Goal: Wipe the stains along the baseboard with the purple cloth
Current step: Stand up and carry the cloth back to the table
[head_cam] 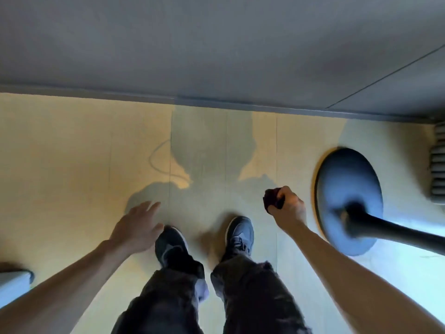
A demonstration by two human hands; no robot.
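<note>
I stand facing a grey wall, looking down at the pale wooden floor. The grey baseboard [216,103] runs across the view where wall meets floor, well ahead of my feet. My right hand [287,204] is closed in a fist around the bunched dark purple cloth [272,200], which pokes out on the left of the fist, held in the air above the floor. My left hand [134,225] hangs to the left of my left shoe with fingers spread and nothing in it. Any stains on the baseboard are too blurred to make out.
A round dark pedestal base [349,198] with a thick post stands on the floor just right of my right hand. A ribbed grey radiator [438,162] sits at the right edge. A white object's corner [14,280] shows at lower left. A thin curved line [161,162] lies on the floor ahead.
</note>
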